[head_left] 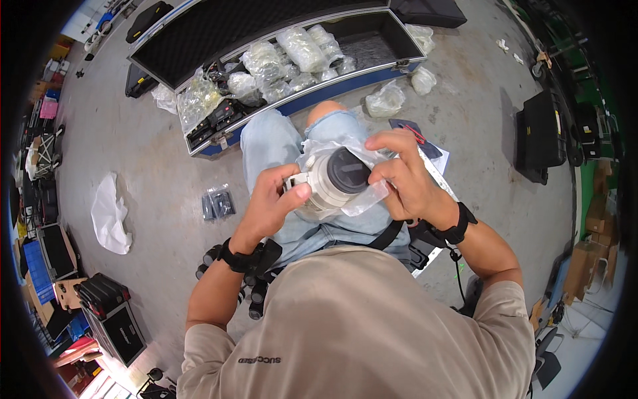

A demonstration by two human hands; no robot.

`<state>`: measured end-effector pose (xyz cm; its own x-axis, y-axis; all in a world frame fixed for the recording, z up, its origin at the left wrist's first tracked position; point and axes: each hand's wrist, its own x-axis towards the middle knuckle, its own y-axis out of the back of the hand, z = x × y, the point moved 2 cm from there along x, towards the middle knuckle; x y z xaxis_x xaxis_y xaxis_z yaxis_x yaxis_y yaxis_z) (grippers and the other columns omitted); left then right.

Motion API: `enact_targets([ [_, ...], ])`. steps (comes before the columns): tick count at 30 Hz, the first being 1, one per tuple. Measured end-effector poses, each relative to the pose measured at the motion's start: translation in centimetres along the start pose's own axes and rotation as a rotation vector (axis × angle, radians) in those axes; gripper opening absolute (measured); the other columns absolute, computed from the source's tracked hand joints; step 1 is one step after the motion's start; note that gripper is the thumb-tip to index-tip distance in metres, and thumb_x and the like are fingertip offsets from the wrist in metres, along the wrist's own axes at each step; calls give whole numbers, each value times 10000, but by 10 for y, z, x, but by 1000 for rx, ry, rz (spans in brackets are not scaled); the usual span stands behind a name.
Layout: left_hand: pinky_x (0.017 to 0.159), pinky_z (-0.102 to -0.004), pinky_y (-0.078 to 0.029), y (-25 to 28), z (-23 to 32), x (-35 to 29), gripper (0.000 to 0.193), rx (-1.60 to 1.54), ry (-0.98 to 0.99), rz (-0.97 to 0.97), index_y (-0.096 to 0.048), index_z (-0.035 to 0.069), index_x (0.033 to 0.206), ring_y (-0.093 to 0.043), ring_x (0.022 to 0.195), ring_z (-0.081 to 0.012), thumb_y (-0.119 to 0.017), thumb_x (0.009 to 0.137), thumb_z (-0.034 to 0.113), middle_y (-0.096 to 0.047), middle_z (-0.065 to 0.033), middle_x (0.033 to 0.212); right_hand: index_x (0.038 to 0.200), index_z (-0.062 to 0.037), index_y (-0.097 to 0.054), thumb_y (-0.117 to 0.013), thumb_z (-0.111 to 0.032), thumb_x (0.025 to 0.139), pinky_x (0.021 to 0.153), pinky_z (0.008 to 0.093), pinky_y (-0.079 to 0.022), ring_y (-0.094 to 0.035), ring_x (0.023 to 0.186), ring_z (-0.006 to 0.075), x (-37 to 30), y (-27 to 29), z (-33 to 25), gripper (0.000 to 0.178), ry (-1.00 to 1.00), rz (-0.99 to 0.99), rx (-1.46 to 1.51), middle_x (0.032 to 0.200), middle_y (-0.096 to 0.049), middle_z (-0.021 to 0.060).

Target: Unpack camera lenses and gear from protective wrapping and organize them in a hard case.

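At the centre of the frame, above a lap in pale jeans (272, 143), is what looks like a white camera lens (320, 183) with a dark round cap (350, 171); glare blurs its details. The left hand's (267, 207) fingers are curled closed around its side; the right hand's (415, 186) fingers are nearly closed, pinching clear plastic wrap (367, 199). A hard tug on clinging film could twist the lens free, dropping it onto the concrete floor (169, 219).

Plastic wrap (364, 199) and the left hand (267, 205) partly cover the white object (323, 179); the case lid (226, 43) is cut off at the far edge, the wrapped bundles' (302, 50) contents indistinct
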<state>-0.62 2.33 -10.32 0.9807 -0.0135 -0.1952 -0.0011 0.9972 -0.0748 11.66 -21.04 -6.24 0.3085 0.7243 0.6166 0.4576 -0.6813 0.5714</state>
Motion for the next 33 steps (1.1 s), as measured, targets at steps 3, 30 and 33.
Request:
enact_targets([
  [3,634,-238,-439,17,-22,1,345,91,-10,53,-653,4,874,-541,698,-61,-659,921,346,-617,7,733,962,-55,-571,-652,0,720,930,480,-434,-544,1059,381,0,0,7,261,69,12,-122,1195,-555,167],
  [30,1087,-509,-447,123,-78,-85,833,-283,-221,520,-456,114,1446,-523,1307,-309,-450,898,741,-535,-94,1431,613,1,-422,-679,-142,916,512,416,-347,-418,526,328,-9,3,35,423,-258,-304,13,577,-390,148],
  [33,1108,-546,-417,136,-53,-68,819,-1011,-523,276,-471,134,1451,-524,1308,-337,-400,899,735,-539,-83,1439,669,0,-587,-655,-202,941,513,405,-390,-527,529,309,-40,24,74,345,-322,-168,-206,603,-534,156],
])
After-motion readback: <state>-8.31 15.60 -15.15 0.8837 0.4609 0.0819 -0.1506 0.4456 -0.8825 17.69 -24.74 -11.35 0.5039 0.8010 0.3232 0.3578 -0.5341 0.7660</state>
